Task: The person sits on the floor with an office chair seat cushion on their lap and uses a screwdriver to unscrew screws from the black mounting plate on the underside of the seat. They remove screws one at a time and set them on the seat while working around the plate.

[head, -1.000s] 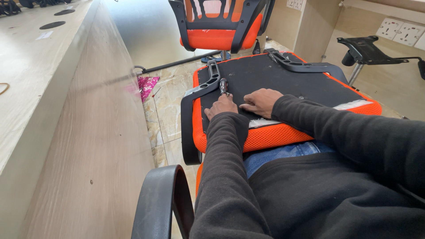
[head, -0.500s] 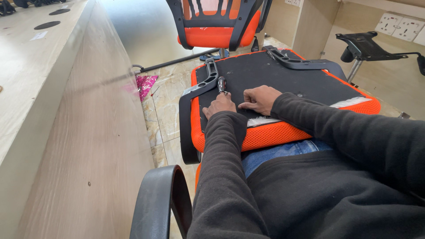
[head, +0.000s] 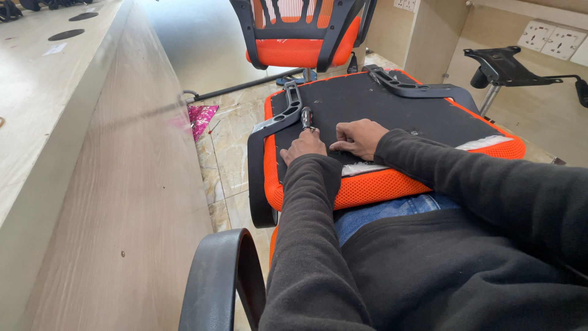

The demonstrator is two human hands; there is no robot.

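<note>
An upturned orange chair seat (head: 367, 187) with a black underside panel lies across my lap. My left hand (head: 303, 146) is closed around a small black-handled tool (head: 307, 116), which stands upright on the panel next to the left black armrest bracket (head: 278, 122). My right hand (head: 361, 136) rests with curled fingers on the panel just right of the left hand, touching the seat. A second black armrest (head: 407, 87) lies along the far edge of the seat.
A long wooden desk panel (head: 122, 184) runs along my left. An orange-and-black mesh chair (head: 300, 37) stands ahead on the tiled floor, with pink foil (head: 201, 114) near it. A black chair mechanism on a post (head: 505, 67) is at right. A black armrest (head: 223, 276) curves below.
My view has shifted slightly. Both hands stay on the seat underside, the left still around the tool, with only small movement.
</note>
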